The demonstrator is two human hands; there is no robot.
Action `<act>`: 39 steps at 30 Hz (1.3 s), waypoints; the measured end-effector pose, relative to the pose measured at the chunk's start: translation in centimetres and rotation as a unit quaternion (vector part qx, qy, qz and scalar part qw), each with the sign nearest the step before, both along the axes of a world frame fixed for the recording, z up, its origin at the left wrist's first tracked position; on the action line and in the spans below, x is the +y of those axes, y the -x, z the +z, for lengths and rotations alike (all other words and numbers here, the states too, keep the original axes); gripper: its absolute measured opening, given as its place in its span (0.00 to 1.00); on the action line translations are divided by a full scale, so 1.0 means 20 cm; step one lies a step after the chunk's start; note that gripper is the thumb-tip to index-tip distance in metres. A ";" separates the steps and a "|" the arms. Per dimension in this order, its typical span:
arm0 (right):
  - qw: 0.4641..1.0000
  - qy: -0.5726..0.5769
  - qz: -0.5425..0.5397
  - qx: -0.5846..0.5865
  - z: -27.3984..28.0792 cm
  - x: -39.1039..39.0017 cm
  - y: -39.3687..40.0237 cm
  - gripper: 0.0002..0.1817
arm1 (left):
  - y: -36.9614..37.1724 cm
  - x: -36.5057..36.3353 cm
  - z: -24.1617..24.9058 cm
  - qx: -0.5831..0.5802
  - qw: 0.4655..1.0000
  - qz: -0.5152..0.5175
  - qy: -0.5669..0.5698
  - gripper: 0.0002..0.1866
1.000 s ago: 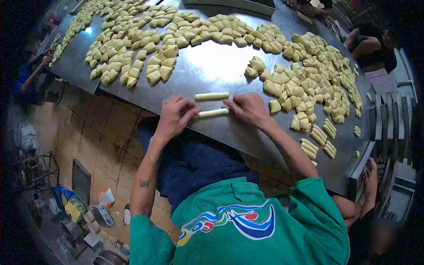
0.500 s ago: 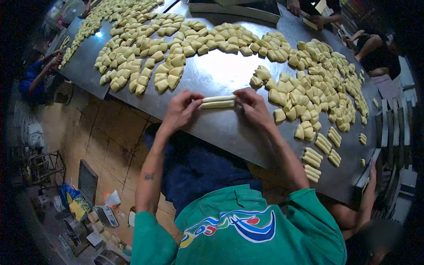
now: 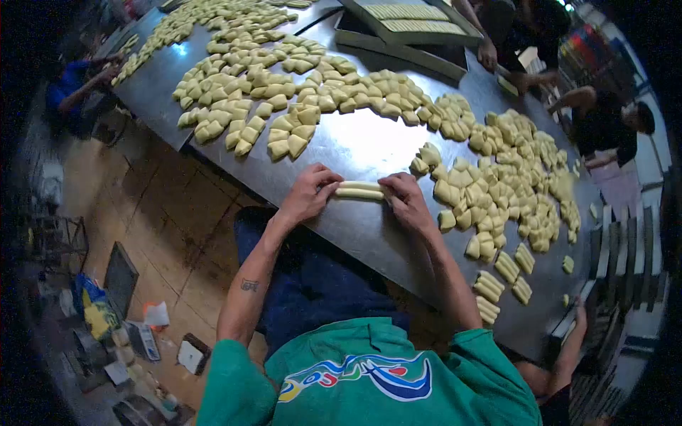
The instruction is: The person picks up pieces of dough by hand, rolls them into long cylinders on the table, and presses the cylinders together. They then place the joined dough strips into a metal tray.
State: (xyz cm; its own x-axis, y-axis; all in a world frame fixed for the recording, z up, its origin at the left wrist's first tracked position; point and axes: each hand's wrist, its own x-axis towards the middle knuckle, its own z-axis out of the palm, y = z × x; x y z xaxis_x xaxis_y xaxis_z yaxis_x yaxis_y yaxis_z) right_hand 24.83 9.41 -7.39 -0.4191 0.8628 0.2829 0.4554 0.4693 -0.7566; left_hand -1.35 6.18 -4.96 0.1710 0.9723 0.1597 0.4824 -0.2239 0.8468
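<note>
Two pale yellow dough rolls lie side by side on the steel table, pressed together. My left hand grips their left ends and my right hand grips their right ends. Both hands rest on the table near its front edge. A small heap of cut dough pieces sits just beyond my right hand.
Many cut dough pieces cover the far and right parts of the table. Finished rolls lie at the right near the edge. Trays of rolls stand at the back. Other people work at the far right and left.
The nearer roll has been pushed against the farther one, and both hands now hold the pair together by the ends. The camera view has shifted.
</note>
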 end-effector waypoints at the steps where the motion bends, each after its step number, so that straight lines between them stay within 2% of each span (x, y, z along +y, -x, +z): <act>1: 1.000 0.003 0.011 -0.020 0.01 0.01 -0.01 0.13 | 0.00 0.00 -0.02 0.000 1.000 0.000 -0.030 0.07; 3: 0.998 0.036 0.039 -0.039 0.04 0.02 -0.05 0.15 | 0.01 0.00 -0.06 -0.004 0.998 0.012 -0.065 0.07; 5: 0.994 0.086 0.059 -0.039 0.08 0.04 -0.06 0.16 | 0.00 0.00 -0.07 0.019 0.995 0.001 -0.093 0.12; 6: 0.992 0.087 0.069 -0.066 0.11 0.04 -0.06 0.20 | -0.01 0.01 -0.07 0.015 0.995 0.008 -0.098 0.12; 8: 0.991 0.042 0.073 -0.103 0.13 0.04 -0.02 0.22 | -0.03 0.01 -0.07 0.054 0.987 -0.028 -0.150 0.19; 10: 0.984 -0.024 0.070 -0.161 0.14 0.04 0.01 0.29 | -0.05 0.03 -0.08 0.077 0.983 -0.046 -0.163 0.20; 11: 0.974 -0.076 0.081 -0.198 0.10 0.05 0.03 0.27 | -0.07 0.04 -0.08 0.103 0.978 -0.068 -0.169 0.22; 12: 0.967 -0.067 0.089 -0.230 0.09 0.06 0.03 0.25 | -0.08 0.07 -0.18 0.099 0.977 -0.080 -0.173 0.20; 13: 0.959 -0.060 0.095 -0.261 0.13 0.05 0.05 0.23 | -0.07 0.06 -0.16 0.096 0.975 -0.078 -0.183 0.20; 14: 0.953 -0.031 0.096 -0.286 0.20 0.03 0.04 0.15 | -0.07 0.06 -0.14 0.138 0.970 -0.098 -0.178 0.17; 15: 0.955 -0.055 0.102 -0.274 0.19 0.05 0.03 0.15 | -0.06 0.07 -0.12 0.180 0.962 -0.115 -0.172 0.15; 17: 0.964 -0.074 0.112 -0.230 0.21 0.07 0.02 0.15 | -0.04 0.09 -0.10 0.172 0.954 -0.110 -0.219 0.13; 19: 0.969 -0.074 0.100 -0.214 0.17 0.08 0.04 0.15 | -0.02 0.08 -0.08 0.142 0.970 -0.112 -0.159 0.14; 20: 0.965 -0.040 0.120 -0.229 0.14 0.10 0.04 0.19 | -0.01 0.09 -0.14 0.109 0.978 -0.123 -0.131 0.19; 21: 0.960 -0.008 0.139 -0.244 0.13 0.13 0.05 0.22 | 0.00 0.07 -0.12 0.110 0.977 -0.123 -0.136 0.19; 22: 0.956 -0.035 0.153 -0.249 0.19 0.13 0.06 0.23 | 0.00 0.02 -0.09 0.034 0.986 -0.081 -0.145 0.22; 23: 0.956 -0.034 0.149 -0.250 0.24 0.14 0.06 0.23 | 0.00 -0.03 -0.06 -0.043 0.987 -0.041 -0.148 0.25; 25: 0.991 0.053 0.048 -0.109 0.28 0.19 0.05 0.22 | 0.00 -0.09 -0.08 -0.033 0.991 -0.016 -0.132 0.29; 26: 0.993 -0.017 0.027 -0.110 0.21 0.30 -0.01 0.20 | -0.01 -0.11 -0.09 -0.020 0.985 0.049 -0.162 0.27; 27: 0.991 -0.058 -0.019 -0.123 0.19 0.39 -0.03 0.18 | -0.02 -0.13 -0.09 -0.006 0.975 0.115 -0.192 0.25; 28: 0.986 -0.065 -0.044 -0.148 0.18 0.47 -0.07 0.17 | -0.03 -0.13 -0.08 -0.015 0.972 0.132 -0.192 0.21; 31: 0.959 -0.100 -0.110 -0.240 0.18 0.65 -0.12 0.14 | -0.05 -0.11 -0.08 -0.010 0.969 0.152 -0.192 0.16; 33: 0.961 -0.112 -0.112 -0.227 0.15 0.74 -0.10 0.13 | -0.07 -0.10 -0.09 0.004 0.962 0.151 -0.227 0.13; 35: 0.922 -0.155 -0.140 -0.326 0.15 0.78 -0.05 0.13 | -0.07 -0.10 -0.08 0.026 0.960 0.153 -0.233 0.13; 36: 0.904 -0.240 -0.148 -0.321 0.11 0.83 -0.06 0.12 | -0.07 -0.10 -0.07 0.015 0.966 0.156 -0.205 0.12; 39: 0.903 -0.243 -0.128 -0.329 0.04 0.92 -0.09 0.11 | -0.07 -0.09 -0.09 0.029 0.962 0.158 -0.221 0.11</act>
State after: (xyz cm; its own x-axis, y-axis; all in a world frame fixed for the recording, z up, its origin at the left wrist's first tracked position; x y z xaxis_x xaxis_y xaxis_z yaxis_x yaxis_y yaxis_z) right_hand 26.69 27.81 -6.67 -0.4396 0.7959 0.4164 0.8721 0.4892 -0.0143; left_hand 0.12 4.28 -6.75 -0.1006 0.8161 0.5691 0.6294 -0.3908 0.6717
